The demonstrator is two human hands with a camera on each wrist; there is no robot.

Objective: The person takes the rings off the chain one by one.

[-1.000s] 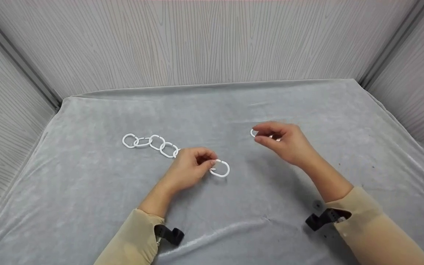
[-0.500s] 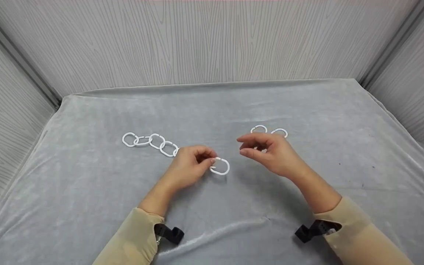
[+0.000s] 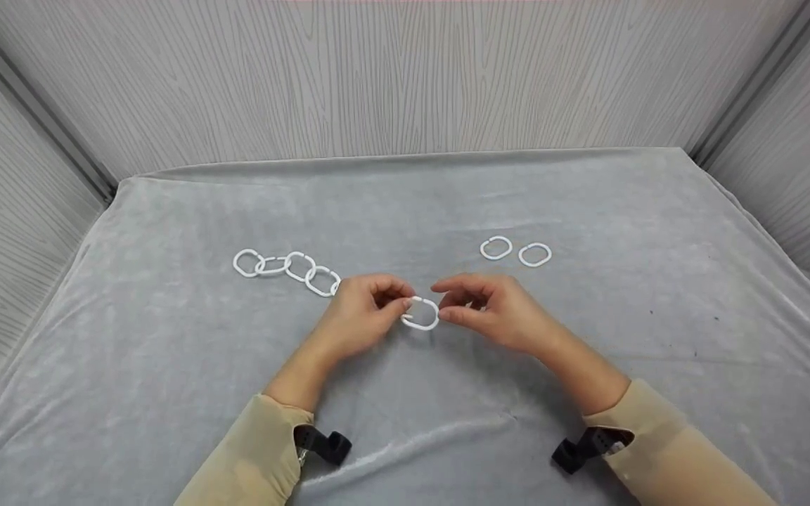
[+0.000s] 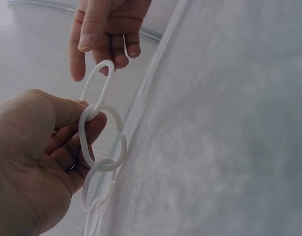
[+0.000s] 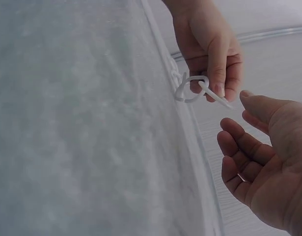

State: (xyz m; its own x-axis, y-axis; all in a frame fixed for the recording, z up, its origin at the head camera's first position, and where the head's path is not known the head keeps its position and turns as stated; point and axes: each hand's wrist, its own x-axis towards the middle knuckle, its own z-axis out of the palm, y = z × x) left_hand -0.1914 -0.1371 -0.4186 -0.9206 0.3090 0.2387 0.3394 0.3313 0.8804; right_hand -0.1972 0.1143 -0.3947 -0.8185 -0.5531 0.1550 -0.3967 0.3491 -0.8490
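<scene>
My left hand (image 3: pixel 363 316) pinches a chain of white plastic C-shaped links between thumb and index finger, close to one end. The end link (image 3: pixel 420 328) sticks out to the right of those fingertips. In the left wrist view this end link (image 4: pixel 110 81) passes through a second link (image 4: pixel 82 135), with more links hanging below. The rest of the chain (image 3: pixel 308 275) trails left over the cloth, partly hidden behind the left hand. My right hand (image 3: pixel 493 309) holds nothing; its thumb and index finger are parted, fingertips right by the end link's outer edge.
Two loose white links, one (image 3: pixel 496 258) beside the other (image 3: pixel 534 266), lie on the grey cloth (image 3: pixel 391 211) beyond the right hand. A fold runs across the cloth in front. Pale wood-grain panels (image 3: pixel 405 84) stand behind and at both sides.
The right hand has moved left and toward me, away from the two loose links, to the end link. Both loose links are now uncovered. The left hand keeps its hold, nearly still.
</scene>
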